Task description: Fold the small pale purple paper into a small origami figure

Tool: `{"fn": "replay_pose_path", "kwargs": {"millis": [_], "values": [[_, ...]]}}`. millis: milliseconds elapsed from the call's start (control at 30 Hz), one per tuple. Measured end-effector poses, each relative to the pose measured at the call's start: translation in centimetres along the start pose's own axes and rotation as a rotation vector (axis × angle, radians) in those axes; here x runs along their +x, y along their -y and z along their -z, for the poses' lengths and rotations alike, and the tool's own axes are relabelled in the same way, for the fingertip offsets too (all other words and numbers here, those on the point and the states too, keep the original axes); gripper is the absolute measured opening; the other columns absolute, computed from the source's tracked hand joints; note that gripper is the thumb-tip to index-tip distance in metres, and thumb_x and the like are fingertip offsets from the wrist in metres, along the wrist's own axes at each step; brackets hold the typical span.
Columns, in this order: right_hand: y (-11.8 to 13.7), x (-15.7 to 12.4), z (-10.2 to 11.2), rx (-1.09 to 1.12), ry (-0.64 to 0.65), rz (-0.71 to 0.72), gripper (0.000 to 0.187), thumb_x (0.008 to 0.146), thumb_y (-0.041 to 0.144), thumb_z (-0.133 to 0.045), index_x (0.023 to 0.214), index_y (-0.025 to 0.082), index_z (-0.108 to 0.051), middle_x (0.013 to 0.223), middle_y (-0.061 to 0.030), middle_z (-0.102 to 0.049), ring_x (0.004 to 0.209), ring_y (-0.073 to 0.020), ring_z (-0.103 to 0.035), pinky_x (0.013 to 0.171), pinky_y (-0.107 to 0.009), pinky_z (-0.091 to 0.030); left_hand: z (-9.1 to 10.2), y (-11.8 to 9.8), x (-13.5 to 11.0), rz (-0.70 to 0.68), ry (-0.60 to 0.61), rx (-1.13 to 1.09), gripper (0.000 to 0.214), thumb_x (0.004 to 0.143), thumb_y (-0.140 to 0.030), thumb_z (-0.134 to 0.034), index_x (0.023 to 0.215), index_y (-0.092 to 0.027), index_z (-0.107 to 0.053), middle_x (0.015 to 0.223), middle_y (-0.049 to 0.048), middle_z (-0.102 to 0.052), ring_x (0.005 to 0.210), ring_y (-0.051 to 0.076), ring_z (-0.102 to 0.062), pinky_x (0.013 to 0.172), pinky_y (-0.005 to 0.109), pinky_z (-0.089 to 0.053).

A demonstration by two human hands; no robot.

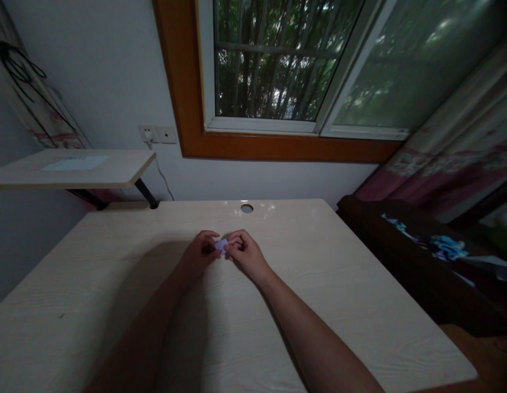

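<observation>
Between my two hands is a small piece of pale lilac paper [221,246], held just over the desk [302,262]. My left hand [201,251] pinches its left edge between thumb and fingers. On the other side, my right hand [244,252] has thumb and fingertips closed on the right edge. The fingertips cover parts of the paper, and whether it is folded is too small to tell. Both forearms reach in from the front over the pale wood desktop, casting a shadow on the left.
A raised shelf [114,172] with a sheet of paper [75,162] stands at the back left on black legs. The desk has a round cable hole [247,208] near its back edge. Dark furniture [401,256] with cloth on it adjoins the right side.
</observation>
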State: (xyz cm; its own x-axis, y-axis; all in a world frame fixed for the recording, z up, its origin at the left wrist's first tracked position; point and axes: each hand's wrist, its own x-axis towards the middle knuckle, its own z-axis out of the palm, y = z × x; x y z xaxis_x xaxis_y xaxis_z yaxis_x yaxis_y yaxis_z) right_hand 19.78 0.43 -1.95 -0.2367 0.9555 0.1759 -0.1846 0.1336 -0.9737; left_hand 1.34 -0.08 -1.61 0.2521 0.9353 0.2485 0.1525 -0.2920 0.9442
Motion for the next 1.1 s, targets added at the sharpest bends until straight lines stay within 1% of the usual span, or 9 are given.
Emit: {"fn": "replay_pose_path", "kwargs": {"millis": [133,467,633,833,1100], "values": [[-0.10,0.01,0.04,0.003,0.005,0.000,0.024,0.078,0.029,-0.072,0.095,0.021,-0.056,0.080,0.0006,-0.066,0.056,-0.0096,-0.058,0.054,-0.023,-0.046,-0.03,0.12,-0.03,0.020,0.000,-0.026,0.040,0.080,-0.031,-0.070,0.113,-0.020,-0.050,0.076,-0.0025,-0.061,0.071,0.015,-0.063,0.067,0.028,-0.047],[-0.14,-0.02,0.03,-0.021,-0.007,-0.011,0.025,0.077,0.031,-0.073,0.094,0.021,-0.057,0.081,0.0002,-0.066,0.055,-0.0101,-0.058,0.053,-0.024,-0.047,-0.05,-0.20,0.07,0.050,-0.001,-0.001,0.043,0.076,-0.029,-0.073,0.113,-0.020,-0.052,0.073,-0.0037,-0.059,0.066,0.014,-0.060,0.063,0.026,-0.044],[-0.05,-0.02,0.00,-0.028,-0.004,-0.009,0.024,0.077,0.030,-0.072,0.094,0.021,-0.057,0.078,0.0011,-0.066,0.055,-0.0101,-0.058,0.054,-0.023,-0.046,0.01,0.11,0.03,0.017,0.016,0.011,0.040,0.078,-0.025,-0.070,0.114,-0.020,-0.052,0.073,-0.0037,-0.058,0.066,0.013,-0.059,0.061,0.025,-0.043],[0.29,-0.07,-0.03,-0.042,-0.010,-0.008,0.025,0.077,0.032,-0.073,0.092,0.021,-0.056,0.071,0.0033,-0.063,0.052,-0.0098,-0.056,0.052,-0.022,-0.043,0.08,0.26,-0.08,0.010,0.036,0.022,0.040,0.080,-0.028,-0.069,0.116,-0.020,-0.052,0.074,-0.0035,-0.057,0.066,0.013,-0.057,0.062,0.025,-0.043],[0.48,-0.27,-0.04,-0.055,-0.028,-0.004,0.021,0.081,0.033,-0.070,0.091,0.021,-0.056,0.067,0.0044,-0.061,0.051,-0.0098,-0.055,0.051,-0.022,-0.042,0.06,0.12,-0.01,0.033,0.045,0.011,0.039,0.079,-0.027,-0.070,0.113,-0.021,-0.052,0.074,-0.0040,-0.056,0.067,0.014,-0.058,0.063,0.026,-0.044]]}}
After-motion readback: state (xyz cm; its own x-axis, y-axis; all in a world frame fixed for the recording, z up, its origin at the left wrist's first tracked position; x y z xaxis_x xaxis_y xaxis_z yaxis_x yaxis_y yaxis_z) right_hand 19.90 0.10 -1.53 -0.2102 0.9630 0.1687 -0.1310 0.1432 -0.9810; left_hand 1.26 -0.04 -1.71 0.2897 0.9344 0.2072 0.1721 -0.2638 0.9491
